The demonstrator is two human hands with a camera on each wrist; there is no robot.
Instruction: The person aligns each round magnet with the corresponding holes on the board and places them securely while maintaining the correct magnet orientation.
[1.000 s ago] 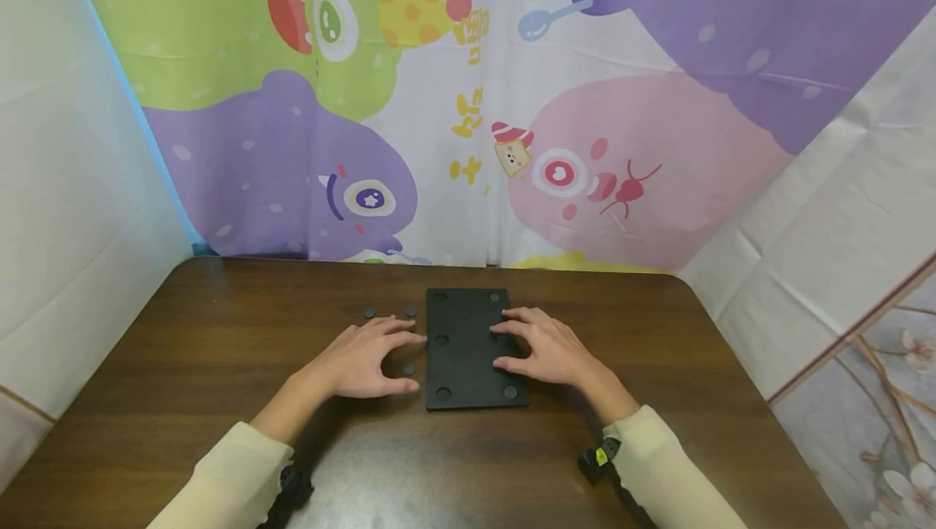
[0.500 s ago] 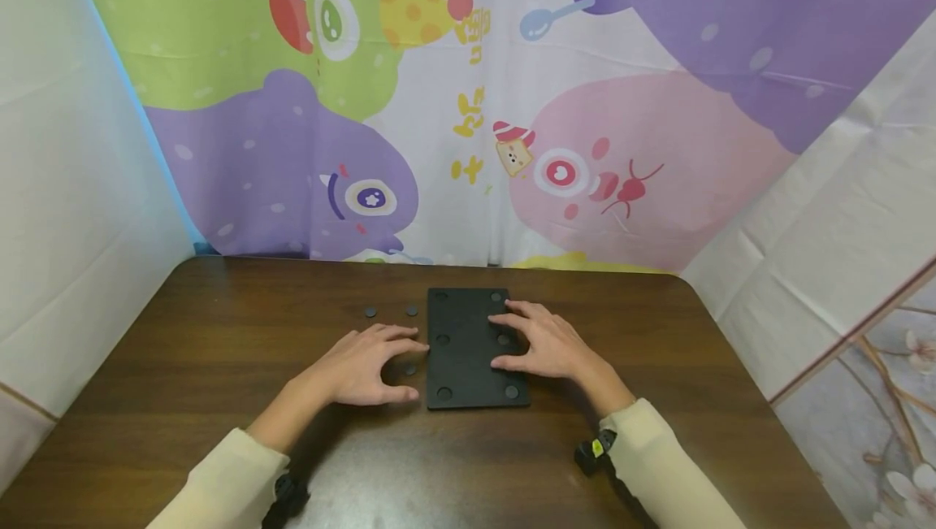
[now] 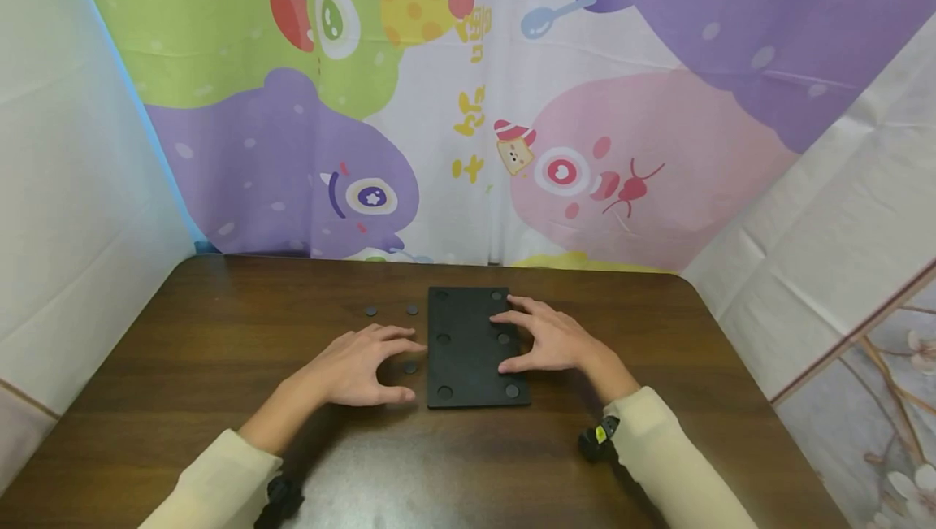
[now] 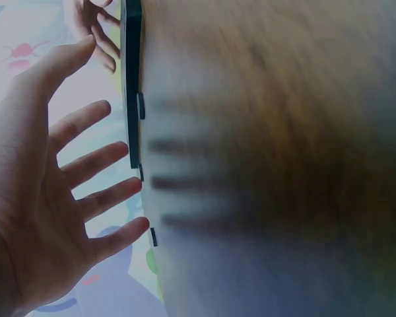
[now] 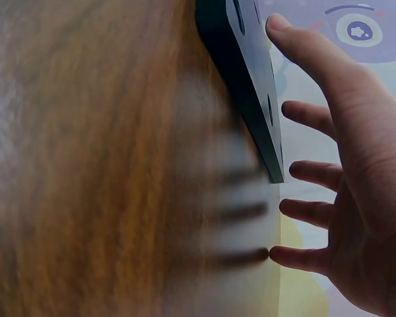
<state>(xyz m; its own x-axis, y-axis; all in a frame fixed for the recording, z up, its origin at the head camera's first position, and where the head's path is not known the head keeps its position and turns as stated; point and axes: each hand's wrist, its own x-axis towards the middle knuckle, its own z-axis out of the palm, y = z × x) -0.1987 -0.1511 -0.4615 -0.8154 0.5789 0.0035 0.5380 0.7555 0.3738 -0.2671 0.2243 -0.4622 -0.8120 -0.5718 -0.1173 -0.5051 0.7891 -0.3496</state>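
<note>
A flat black board [image 3: 471, 370] lies on the wooden table, with round recesses along its left and right sides. Grey-black discs fill the right-hand recesses, among them a near disc [image 3: 512, 392]; the left-hand recesses look hollow. My right hand [image 3: 552, 340] hovers over the board's right edge, fingers spread, holding nothing. Left of the board my left hand [image 3: 358, 368] is held with fingers apart and nothing in its grasp. Around it on the table lie three loose discs: one far left [image 3: 371, 312], one by the board's far corner [image 3: 413, 310], and one beyond the thumb [image 3: 410, 367].
The brown wooden table [image 3: 468, 464] has rounded far corners. Behind it hangs a cartoon-print curtain [image 3: 468, 212], with pale cloth at both sides. Each wrist carries a small black camera, like the right wrist camera [image 3: 595, 441].
My right hand has shifted slightly, so the middle right-hand disc now shows. My left hand has drawn a little toward the near left, away from the loose discs. Board and discs stay put.
</note>
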